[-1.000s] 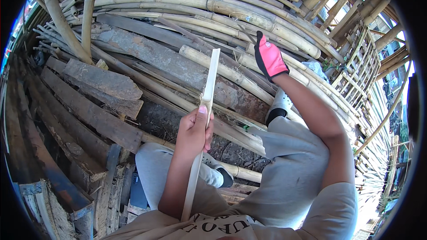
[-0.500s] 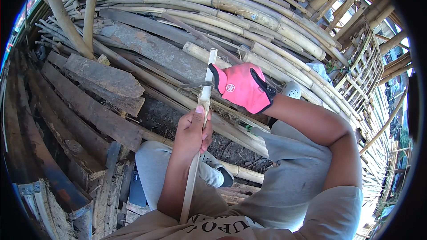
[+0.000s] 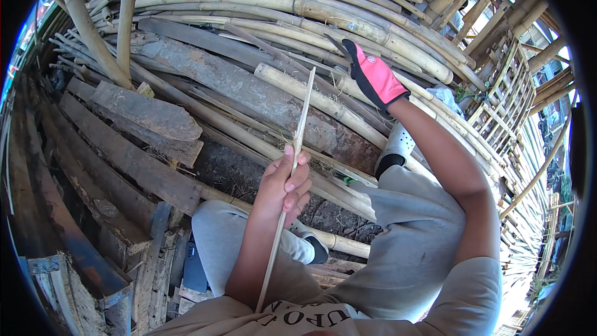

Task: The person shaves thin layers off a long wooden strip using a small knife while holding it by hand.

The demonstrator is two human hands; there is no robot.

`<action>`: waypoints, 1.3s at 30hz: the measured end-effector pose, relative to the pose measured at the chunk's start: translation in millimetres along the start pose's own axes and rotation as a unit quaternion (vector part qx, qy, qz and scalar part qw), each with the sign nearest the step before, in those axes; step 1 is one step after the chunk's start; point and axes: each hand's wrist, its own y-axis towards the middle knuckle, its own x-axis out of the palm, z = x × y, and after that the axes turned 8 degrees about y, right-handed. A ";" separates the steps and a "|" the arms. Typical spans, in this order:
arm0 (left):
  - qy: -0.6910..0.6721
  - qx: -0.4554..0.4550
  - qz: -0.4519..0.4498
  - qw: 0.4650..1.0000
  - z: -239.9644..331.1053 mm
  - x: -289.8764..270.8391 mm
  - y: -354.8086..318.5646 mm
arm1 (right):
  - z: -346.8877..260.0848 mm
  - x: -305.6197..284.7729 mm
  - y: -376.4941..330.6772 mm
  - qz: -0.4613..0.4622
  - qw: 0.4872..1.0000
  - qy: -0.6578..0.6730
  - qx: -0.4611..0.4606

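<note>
My bare left hand (image 3: 285, 180) is closed round a thin, pale bamboo strip (image 3: 304, 112). The strip runs from my chest up past my fingers to a narrow tip, with a frayed spot just above the thumb. Up and to the right, my right hand (image 3: 377, 76), in a pink and black glove, grips a knife (image 3: 336, 44). Its dark blade points up and left, apart from the strip; the glove hides the handle.
Long bamboo poles (image 3: 354, 22) lie stacked across the far side. Weathered planks (image 3: 143, 112) fill the left, and upright poles (image 3: 129, 25) stand there. A bamboo lattice (image 3: 507, 90) leans at the right. My feet in grey clogs (image 3: 398, 143) are among the poles.
My right hand has swung up and right with the knife, off the strip. The strip has turned in my left hand, now showing a narrower side, its top leaning further right.
</note>
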 end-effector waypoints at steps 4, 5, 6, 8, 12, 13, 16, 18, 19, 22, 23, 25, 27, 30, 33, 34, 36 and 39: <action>-0.164 -0.010 -0.068 0.984 -5.8 -11.0 11.8 | -6.0 -8.9 -1.3 -0.086 0.943 0.265 -0.180; -0.177 -0.016 -0.080 0.981 -7.8 -10.2 14.2 | -3.2 -3.8 -1.6 -0.052 0.892 0.346 -0.287; -0.187 -0.016 -0.083 0.979 -7.4 -13.8 13.0 | -22.3 -8.1 -1.3 -0.053 0.889 0.352 -0.288; -0.178 -0.012 -0.061 0.982 -6.0 -19.3 7.6 | -61.7 -24.9 -1.6 -0.232 0.900 0.367 0.022; -0.115 -0.029 -0.043 0.992 -8.4 -13.4 10.3 | -60.8 -24.3 -0.2 -0.122 0.964 0.075 -0.225; -0.115 -0.030 -0.045 0.992 -8.1 -10.9 10.1 | -57.1 -21.8 -0.7 -0.122 0.964 0.074 -0.224; -0.096 -0.023 -0.008 0.995 -6.5 -8.3 7.2 | -64.6 -16.2 -3.8 -0.140 0.965 0.058 -0.214; -0.104 -0.021 0.003 0.994 -5.8 -7.3 3.1 | -68.5 -16.5 -8.8 -0.181 0.968 0.070 -0.160; -0.104 -0.023 0.003 0.994 -6.0 -7.3 2.2 | -59.2 -6.0 -9.7 -0.173 0.956 0.166 -0.171; -0.111 -0.021 -0.010 0.994 -9.7 -6.1 5.6 | -30.4 38.2 -18.4 -0.059 0.960 0.180 -0.207; -0.114 -0.024 -0.008 0.993 -10.0 -8.2 5.3 | -35.1 34.6 -19.3 -0.060 0.959 0.182 -0.207; -0.116 -0.022 0.002 0.993 -8.6 -12.3 0.8 | -61.4 12.0 -21.6 -0.130 0.972 0.099 -0.169; -0.111 -0.028 0.001 0.993 -9.1 -12.6 -0.3 | -88.2 -25.5 -23.9 -0.212 0.961 0.174 -0.040; -0.119 -0.037 -0.014 0.992 -13.2 -7.0 2.8 | -76.9 -30.6 -32.9 -0.254 0.938 0.232 0.040; -0.201 0.001 -0.031 0.979 -7.2 -22.3 5.6 | -90.0 -0.7 -55.3 -0.233 0.931 0.281 -0.009; -0.203 0.001 -0.032 0.979 -5.5 -22.8 5.0 | -96.8 4.9 -62.3 -0.241 0.913 0.328 0.008; -0.210 0.010 -0.051 0.976 -1.6 -21.0 3.8 | -99.1 -12.7 -41.8 -0.214 0.935 0.280 -0.040; -0.172 -0.003 -0.047 0.984 -4.4 -8.9 -1.3 | -86.3 -27.4 -15.8 -0.142 0.961 0.197 -0.135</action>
